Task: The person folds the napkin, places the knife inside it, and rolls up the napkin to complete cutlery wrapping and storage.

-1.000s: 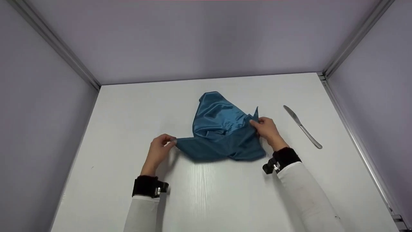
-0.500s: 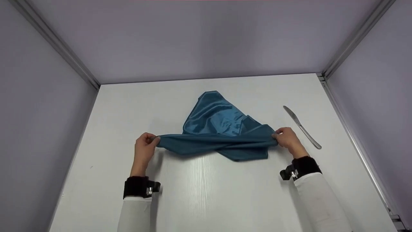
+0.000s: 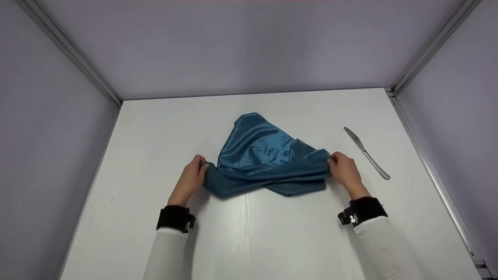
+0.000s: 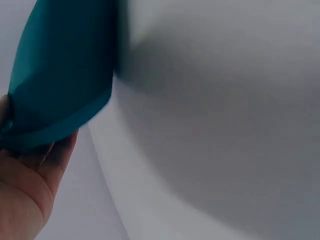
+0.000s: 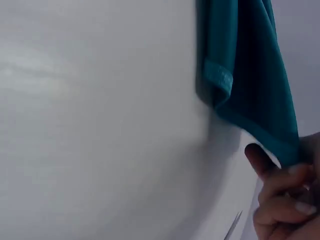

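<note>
A shiny teal cloth point(image 3: 264, 159) lies bunched on the middle of the white table point(image 3: 272, 241). My left hand point(image 3: 193, 177) pinches its left corner, and my right hand point(image 3: 342, 171) pinches its right corner, both low over the table. In the left wrist view the cloth point(image 4: 62, 75) hangs over my fingers point(image 4: 30, 175). The right wrist view shows a hemmed edge of the cloth point(image 5: 250, 80) gripped by my right hand point(image 5: 287, 195).
A metal table knife point(image 3: 366, 153) lies on the table to the right of my right hand. Grey walls with metal rails close in the table at the back and both sides.
Both hands pulled apart and stretched the cloth edge, then came back inward. The left hand has moved right toward the cloth, so the edge is slack and bunched again.
</note>
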